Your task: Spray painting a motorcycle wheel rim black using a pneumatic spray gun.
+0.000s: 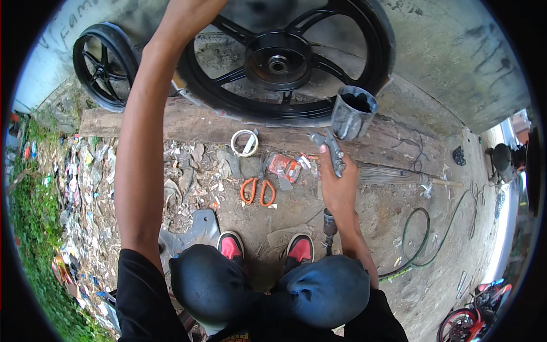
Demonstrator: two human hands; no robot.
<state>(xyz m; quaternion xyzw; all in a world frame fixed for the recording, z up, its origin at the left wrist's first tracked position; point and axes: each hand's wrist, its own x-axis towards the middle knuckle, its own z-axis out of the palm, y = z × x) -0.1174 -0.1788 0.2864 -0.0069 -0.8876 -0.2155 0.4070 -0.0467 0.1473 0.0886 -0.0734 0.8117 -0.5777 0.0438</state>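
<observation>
In my right hand (340, 185) is a metal spray gun (330, 149) with a grey, paint-stained cup (354, 117) on it; my fingers are wrapped round its grip. A large black motorcycle wheel rim (279, 85) stands tilted against the wall ahead, and the gun's cup is in front of its lower right part. My left arm stretches far forward, so that my left hand (196, 7) is at the top edge of the view, over the rim's upper left side. Its fingers are cut off by the edge, and whether they touch the rim is hidden.
A second black wheel (102, 67) leans at the far left. On the ground lie a wooden plank (211, 121), a tape roll (244, 142), orange-handled scissors (257, 191), a red packet (284, 166) and a stick broom (393, 175). A green hose (424, 228) curls at right; litter covers the left.
</observation>
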